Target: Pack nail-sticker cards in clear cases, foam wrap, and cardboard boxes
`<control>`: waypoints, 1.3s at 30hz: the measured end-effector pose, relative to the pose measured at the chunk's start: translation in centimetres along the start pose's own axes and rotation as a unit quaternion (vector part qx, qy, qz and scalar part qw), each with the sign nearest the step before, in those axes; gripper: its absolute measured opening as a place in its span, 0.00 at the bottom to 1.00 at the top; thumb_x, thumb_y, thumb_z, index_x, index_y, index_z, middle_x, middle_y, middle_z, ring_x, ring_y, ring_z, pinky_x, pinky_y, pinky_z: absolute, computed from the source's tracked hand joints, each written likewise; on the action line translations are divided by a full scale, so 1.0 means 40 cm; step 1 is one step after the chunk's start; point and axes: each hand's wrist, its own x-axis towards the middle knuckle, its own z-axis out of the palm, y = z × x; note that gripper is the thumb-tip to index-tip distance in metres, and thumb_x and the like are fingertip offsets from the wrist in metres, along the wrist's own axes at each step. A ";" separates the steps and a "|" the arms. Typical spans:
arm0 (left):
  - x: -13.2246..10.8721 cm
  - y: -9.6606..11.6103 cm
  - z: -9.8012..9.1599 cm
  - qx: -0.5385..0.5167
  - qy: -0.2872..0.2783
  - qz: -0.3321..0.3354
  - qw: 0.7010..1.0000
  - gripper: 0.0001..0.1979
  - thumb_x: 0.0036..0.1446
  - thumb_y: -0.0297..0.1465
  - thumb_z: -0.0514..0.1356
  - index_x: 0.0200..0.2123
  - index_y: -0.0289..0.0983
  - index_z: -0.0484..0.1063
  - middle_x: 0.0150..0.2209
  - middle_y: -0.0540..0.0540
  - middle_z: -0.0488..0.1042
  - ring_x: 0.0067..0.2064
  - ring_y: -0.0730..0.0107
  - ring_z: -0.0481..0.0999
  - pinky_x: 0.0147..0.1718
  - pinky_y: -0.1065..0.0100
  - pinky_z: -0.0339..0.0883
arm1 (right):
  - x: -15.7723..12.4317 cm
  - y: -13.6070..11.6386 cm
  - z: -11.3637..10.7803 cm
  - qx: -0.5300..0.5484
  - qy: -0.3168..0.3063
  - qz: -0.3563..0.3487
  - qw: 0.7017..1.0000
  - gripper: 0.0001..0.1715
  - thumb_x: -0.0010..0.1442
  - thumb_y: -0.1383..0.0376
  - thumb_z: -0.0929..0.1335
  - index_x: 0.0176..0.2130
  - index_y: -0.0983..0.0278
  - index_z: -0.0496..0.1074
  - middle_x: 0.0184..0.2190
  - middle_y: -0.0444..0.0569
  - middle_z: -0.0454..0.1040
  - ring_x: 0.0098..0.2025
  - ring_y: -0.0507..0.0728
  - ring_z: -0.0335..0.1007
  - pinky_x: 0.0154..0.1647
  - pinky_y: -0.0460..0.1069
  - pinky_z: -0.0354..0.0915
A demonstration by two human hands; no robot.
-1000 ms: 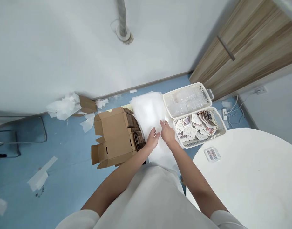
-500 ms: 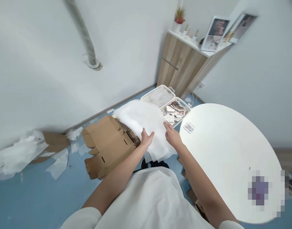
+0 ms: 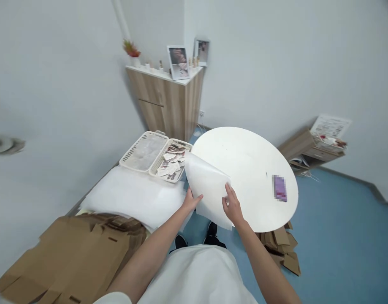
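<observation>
Packing rm, apparently: flat cardboard boxes (image 3: pixel 70 253), stacked white sheets (image 3: pixel 130 194), 2 baskets (image 3: pixel 133 168).

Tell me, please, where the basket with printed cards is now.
In the head view, the card basket is left of centre, between the other white basket and the round table.

rnd wht tbl (image 3: pixel 244 164), w/ blurred purple item (image 3: pixel 280 188) & tiny dk speck (image 3: pixel 266 174) on top

The sheet (image 3: pixel 208 185) lies before the table (image 3: pixel 247 169) (baskets (image 3: pixel 158 154) left).
</observation>
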 end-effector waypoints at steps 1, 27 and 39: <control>0.011 0.000 0.027 0.012 -0.018 0.015 1.000 0.35 0.49 0.33 0.59 0.57 0.37 0.45 0.54 0.37 0.61 0.53 0.63 0.64 0.49 0.64 0.60 | -0.021 0.029 -0.011 0.007 0.010 0.023 1.000 0.32 0.58 0.66 0.55 0.61 0.60 0.41 0.60 0.54 0.49 0.48 0.57 0.64 0.41 0.52 0.67; 0.167 0.068 0.398 0.377 -0.007 0.032 0.926 0.37 0.49 0.27 0.54 0.60 0.35 0.39 0.44 0.40 0.67 0.47 0.59 0.66 0.44 0.61 0.58 | 0.051 0.508 -0.122 0.090 -0.044 0.247 0.964 0.25 0.53 0.67 0.57 0.51 0.66 0.61 0.49 0.54 0.61 0.42 0.55 0.64 0.47 0.52 0.62; 0.130 0.062 0.405 0.642 -0.090 0.178 0.740 0.34 0.49 0.43 0.54 0.59 0.42 0.48 0.62 0.44 0.43 0.62 0.51 0.40 0.54 0.51 0.41 | 0.031 0.511 -0.116 -0.161 -0.176 0.094 0.966 0.29 0.54 0.61 0.59 0.55 0.61 0.54 0.61 0.52 0.45 0.62 0.64 0.34 0.55 0.61 0.40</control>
